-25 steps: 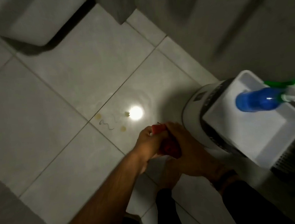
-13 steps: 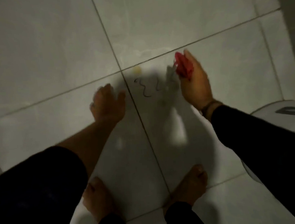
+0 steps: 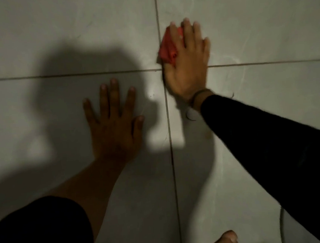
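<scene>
Wiping tile floor point(image 3: 262, 27) | red cloth point(image 3: 168, 47) beside grout line point(image 3: 172, 158), pressed under right hand point(image 3: 187, 61), fingers extended | left hand point(image 3: 115, 125) splayed, empty, bracing | best: even pressure, overlapping strokes

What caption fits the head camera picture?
Right hand presses a red cloth onto the tiled floor; left hand rests flat.

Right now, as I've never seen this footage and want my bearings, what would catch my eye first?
The red cloth stands out against the grey floor tiles, pressed flat under the right hand at top centre, beside where the grout lines cross. The left hand lies flat on the tile to its lower left, fingers spread, inside a broad dark shadow.
</scene>
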The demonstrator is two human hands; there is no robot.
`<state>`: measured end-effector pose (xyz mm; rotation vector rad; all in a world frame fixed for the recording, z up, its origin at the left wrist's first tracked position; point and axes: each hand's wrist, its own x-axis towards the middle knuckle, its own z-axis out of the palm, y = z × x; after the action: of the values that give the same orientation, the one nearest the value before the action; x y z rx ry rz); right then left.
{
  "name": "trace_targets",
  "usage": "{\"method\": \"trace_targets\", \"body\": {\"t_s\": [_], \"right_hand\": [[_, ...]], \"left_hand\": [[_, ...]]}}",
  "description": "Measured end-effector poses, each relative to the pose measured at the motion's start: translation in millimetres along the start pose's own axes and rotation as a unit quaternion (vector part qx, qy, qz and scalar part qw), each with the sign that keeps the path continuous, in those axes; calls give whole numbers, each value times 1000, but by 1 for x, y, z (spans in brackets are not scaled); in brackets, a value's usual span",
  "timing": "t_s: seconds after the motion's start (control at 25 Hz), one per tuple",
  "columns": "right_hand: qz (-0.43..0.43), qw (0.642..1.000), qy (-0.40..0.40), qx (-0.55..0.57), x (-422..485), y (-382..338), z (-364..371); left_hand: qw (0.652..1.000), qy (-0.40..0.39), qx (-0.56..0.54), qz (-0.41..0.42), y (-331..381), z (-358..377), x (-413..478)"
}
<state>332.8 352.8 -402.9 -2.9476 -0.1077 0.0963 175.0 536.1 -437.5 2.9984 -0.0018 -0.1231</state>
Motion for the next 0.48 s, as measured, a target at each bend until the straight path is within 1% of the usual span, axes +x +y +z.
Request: {"method": "trace_targets", "body": {"t_s": [0.04,0.08,0.16,0.24,0.28,0.36,0.4,0.44,0.48], "right_hand": [[-41,999,-1,-6,-13,-16,6],[-73,997,-25,-2,-38,-27,9],[-93,993,-76,8,-96,-24,5],[-63,995,-80,18,-108,-2,1],[-27,997,-67,13,-96,2,1],[44,999,-29,6,-64,-13,10],[49,998,-16,32,-60,-26,15],[32,998,-16,59,-71,-36,20],[-1,997,-25,75,-96,-42,24]], "left_hand": [[1000,-6,-3,-3,0,0,-1],[1000,-14,-7,-6,-1,-1,-1],[1000,-23,-17,-8,-2,-4,-1],[1000,-18,-14,-4,-1,-3,-2],[1000,-13,-15,-2,-1,-2,-1],[1000,-13,-13,-4,-2,1,1],[1000,-17,-15,-5,-3,2,0],[1000,-22,-20,-4,-4,3,0],[999,-26,-25,-2,-4,2,-1]]}}
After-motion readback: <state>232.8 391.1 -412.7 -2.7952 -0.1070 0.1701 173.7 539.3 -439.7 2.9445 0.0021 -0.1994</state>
